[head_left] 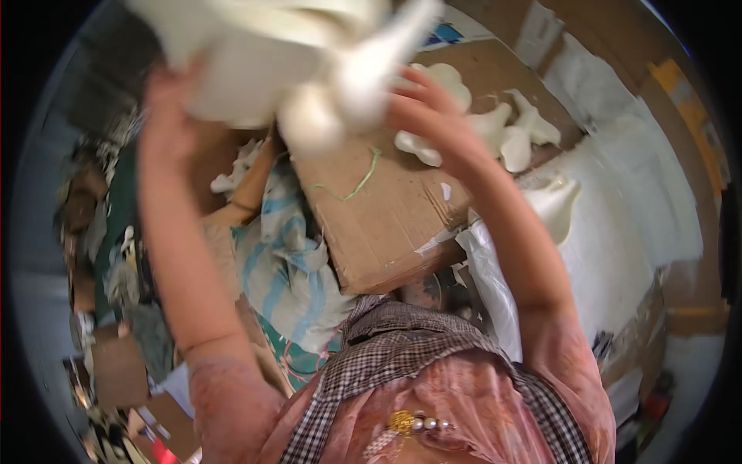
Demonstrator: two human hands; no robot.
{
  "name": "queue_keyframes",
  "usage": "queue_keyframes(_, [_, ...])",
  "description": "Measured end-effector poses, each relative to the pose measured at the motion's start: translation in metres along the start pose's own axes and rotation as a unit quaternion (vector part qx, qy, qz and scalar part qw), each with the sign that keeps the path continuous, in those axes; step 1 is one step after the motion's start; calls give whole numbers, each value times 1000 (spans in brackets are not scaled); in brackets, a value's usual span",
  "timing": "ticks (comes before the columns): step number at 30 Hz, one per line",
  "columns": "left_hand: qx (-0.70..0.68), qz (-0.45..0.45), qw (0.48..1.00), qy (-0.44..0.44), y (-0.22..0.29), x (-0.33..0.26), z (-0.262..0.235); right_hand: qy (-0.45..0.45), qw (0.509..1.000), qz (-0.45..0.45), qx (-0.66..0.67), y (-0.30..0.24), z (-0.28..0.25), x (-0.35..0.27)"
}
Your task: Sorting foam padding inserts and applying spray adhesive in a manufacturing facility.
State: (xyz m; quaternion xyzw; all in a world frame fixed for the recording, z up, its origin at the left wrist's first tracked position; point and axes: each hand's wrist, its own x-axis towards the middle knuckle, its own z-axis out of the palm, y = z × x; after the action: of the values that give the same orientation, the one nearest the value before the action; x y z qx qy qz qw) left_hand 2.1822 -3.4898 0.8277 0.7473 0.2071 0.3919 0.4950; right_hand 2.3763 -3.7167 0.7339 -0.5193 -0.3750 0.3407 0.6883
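A large white bone-shaped piece (255, 77), like the pelvis of a skeleton model, is held up high in front of me, smeared by motion. It has a rounded knob and a slanting arm, and its top runs out of view. My left hand (170, 116) is closed on its left edge, the fingertips partly hidden. On the other side, my right hand (433, 120) has its fingers against the slanting arm, their tips partly behind it. Below, a brown cardboard box (386, 216) carries smaller white bone-shaped pieces (518, 139) at its far right.
A green string (363, 179) lies on the box top. Beside the box is a white and blue striped sack (290, 271). More white pieces (239, 166) sit in an opened carton at left. White sheeting (610, 224) covers the right side, with another white piece (556, 209) on it.
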Motion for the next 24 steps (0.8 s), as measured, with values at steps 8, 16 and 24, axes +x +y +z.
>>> queue_keyframes(8, [-113, -213, 948, 210, -133, -22, -102, 324, 899, -152, -252, 64, -118, -32])
queue_keyframes(16, [-279, -529, 762, -246, -321, -142, 231, 445, 843, 267, 143, 177, -316, -265])
queue_keyframes(24, [-219, -505, 689, -472, -221, -130, 440, 342, 870, 341, 96, 162, -261, -157])
